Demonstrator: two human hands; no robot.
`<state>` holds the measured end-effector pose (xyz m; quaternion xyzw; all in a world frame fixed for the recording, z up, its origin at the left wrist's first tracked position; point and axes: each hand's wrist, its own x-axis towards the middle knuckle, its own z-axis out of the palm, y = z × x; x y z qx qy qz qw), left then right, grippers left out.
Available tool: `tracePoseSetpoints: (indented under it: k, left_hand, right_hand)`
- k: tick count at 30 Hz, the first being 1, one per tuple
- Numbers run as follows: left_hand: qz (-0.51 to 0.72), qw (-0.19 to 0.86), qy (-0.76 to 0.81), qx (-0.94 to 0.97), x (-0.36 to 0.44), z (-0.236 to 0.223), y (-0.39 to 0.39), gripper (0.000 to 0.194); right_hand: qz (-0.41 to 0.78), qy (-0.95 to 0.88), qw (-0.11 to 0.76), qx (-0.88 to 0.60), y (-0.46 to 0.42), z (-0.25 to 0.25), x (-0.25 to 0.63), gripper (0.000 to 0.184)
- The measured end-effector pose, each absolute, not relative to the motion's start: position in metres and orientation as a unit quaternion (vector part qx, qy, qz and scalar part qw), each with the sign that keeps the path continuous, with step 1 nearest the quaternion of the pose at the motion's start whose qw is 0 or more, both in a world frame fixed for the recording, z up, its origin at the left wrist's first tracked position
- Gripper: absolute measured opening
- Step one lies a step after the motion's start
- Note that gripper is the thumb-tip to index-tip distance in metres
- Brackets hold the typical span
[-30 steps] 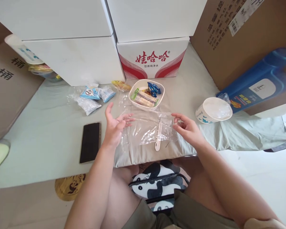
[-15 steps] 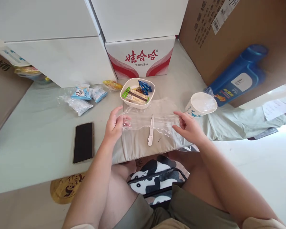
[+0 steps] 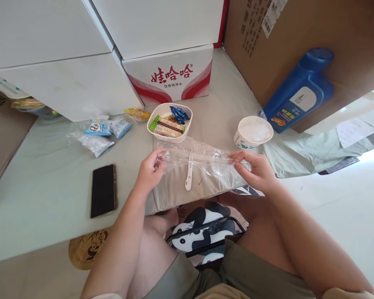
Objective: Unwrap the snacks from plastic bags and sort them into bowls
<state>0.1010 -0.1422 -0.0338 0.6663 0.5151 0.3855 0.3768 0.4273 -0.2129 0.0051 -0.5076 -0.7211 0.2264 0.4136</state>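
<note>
A clear, crinkled plastic film stretches across the cloth-covered table between my two hands. Its left end is pinched in my left hand, fingers closed. The right end is gripped between the thumb and fingers of my right hand. Under the film lies a white utility knife, its handle toward me and its upper part seen through the plastic. Just beyond the film stands a white bowl holding packaged snacks and blue packets.
Right of the bowl is a paper cup, near a blue bottle by a brown carton. A phone and several snack packets lie to the left. White boxes line the back. The table's front edge is close to my knees.
My right hand has closed on the film's right end, and the film is drawn tauter between both hands. The whole view has shifted slightly, so the table items appear further left.
</note>
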Motion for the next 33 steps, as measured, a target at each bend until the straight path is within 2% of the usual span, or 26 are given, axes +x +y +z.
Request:
tracePoseSetpoints:
  k: [3, 8, 10, 12, 13, 16, 19, 21, 22, 25, 27, 30, 33]
  left_hand:
    - [0.401, 0.374, 0.526, 0.65, 0.106, -0.035, -0.142, 0.026]
    - [0.411, 0.362, 0.525, 0.652, 0.111, -0.035, -0.138, 0.042]
    - [0.374, 0.362, 0.523, 0.675, 0.11, -0.034, -0.138, 0.027]
    - [0.356, 0.36, 0.521, 0.687, 0.109, -0.031, -0.138, 0.015]
    - [0.366, 0.369, 0.515, 0.682, 0.109, -0.029, -0.138, 0.018]
    - [0.448, 0.47, 0.479, 0.591, 0.111, -0.021, -0.142, 0.035]
    - [0.464, 0.586, 0.474, 0.465, 0.117, -0.013, -0.146, 0.048]
    - [0.424, 0.606, 0.516, 0.432, 0.121, -0.012, -0.148, 0.047]
    - [0.404, 0.601, 0.537, 0.433, 0.123, -0.013, -0.148, 0.045]
    - [0.353, 0.594, 0.554, 0.464, 0.129, -0.019, -0.148, 0.039]
    - [0.32, 0.616, 0.533, 0.484, 0.133, -0.023, -0.148, 0.039]
    - [0.294, 0.665, 0.5, 0.471, 0.135, -0.024, -0.149, 0.036]
    - [0.325, 0.755, 0.427, 0.377, 0.133, -0.02, -0.151, 0.038]
  right_hand:
    - [0.393, -0.643, 0.417, -0.508, -0.219, 0.011, 0.429, 0.02]
    - [0.624, -0.473, 0.455, -0.424, -0.226, 0.015, 0.427, 0.033]
    - [0.668, -0.425, 0.462, -0.4, -0.227, 0.016, 0.425, 0.035]
    - [0.692, -0.391, 0.477, -0.375, -0.229, 0.02, 0.424, 0.036]
    - [0.704, -0.377, 0.485, -0.357, -0.231, 0.022, 0.423, 0.037]
    - [0.751, -0.342, 0.488, -0.285, -0.237, 0.027, 0.424, 0.042]
    - [0.818, -0.357, 0.391, -0.225, -0.237, 0.024, 0.427, 0.048]
    - [0.824, -0.39, 0.319, -0.257, -0.229, 0.018, 0.428, 0.055]
    - [0.808, -0.402, 0.317, -0.292, -0.224, 0.014, 0.427, 0.057]
    - [0.741, -0.399, 0.387, -0.376, -0.21, 0.003, 0.418, 0.045]
    - [0.744, -0.393, 0.385, -0.379, -0.206, -0.003, 0.405, 0.044]
    - [0.794, -0.424, 0.283, -0.331, -0.209, -0.012, 0.382, 0.059]
    - [0.795, -0.481, 0.207, -0.306, -0.214, -0.016, 0.363, 0.04]
